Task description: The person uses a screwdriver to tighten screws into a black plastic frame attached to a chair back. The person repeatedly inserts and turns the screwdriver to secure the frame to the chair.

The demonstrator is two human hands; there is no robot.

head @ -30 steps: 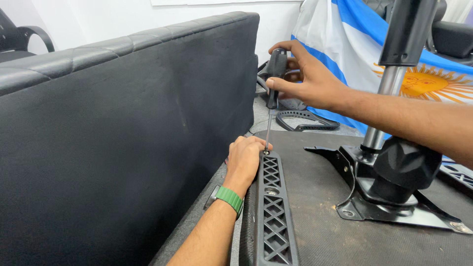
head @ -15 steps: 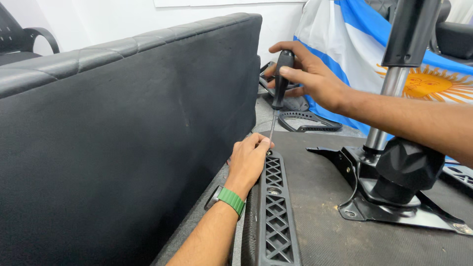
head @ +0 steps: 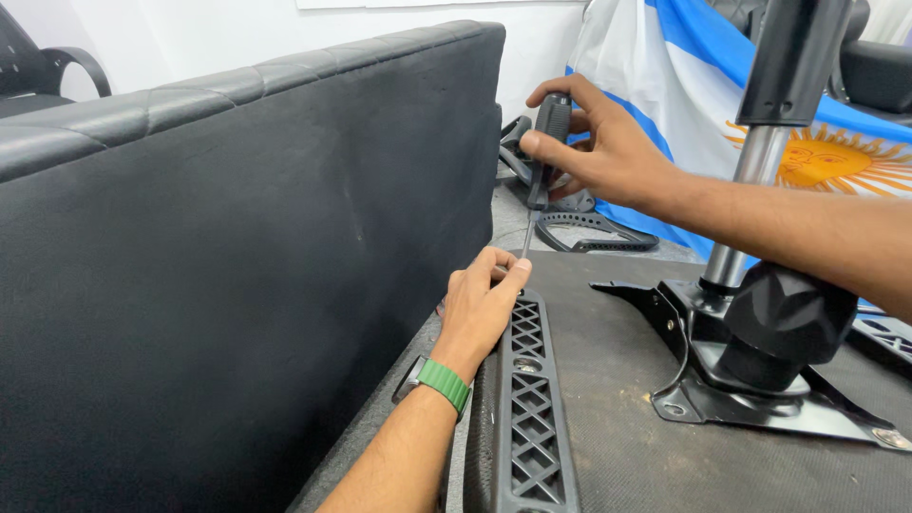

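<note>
1. A padded black chair backrest is standing on edge along the left side, its stitched top running away from the camera and walling off that side of the work.
2. The left hand, with a green watch band on the wrist, is resting at the far end of a black lattice armrest bracket. Its fingertips are pinching narrowly around the lower end of the screwdriver shaft, seemingly to keep the tip seated; whether a screw sits under them is hidden.
3. The screwdriver is standing nearly upright above that end of the bracket, its thin shaft running down into the left fingers.
4. The right hand is closing around the dark handle from the top, fingers wrapped and thumb pressing, a grip that suits turning while pushing down.
5. The bracket is lying on the dark underside of a seat, which is serving as the work surface.
6. Farther right, a metal seat mechanism with a gas-lift column is rising from that underside.
7. Behind, a blue-and-white flag with a yellow sun is draping over something.
</note>
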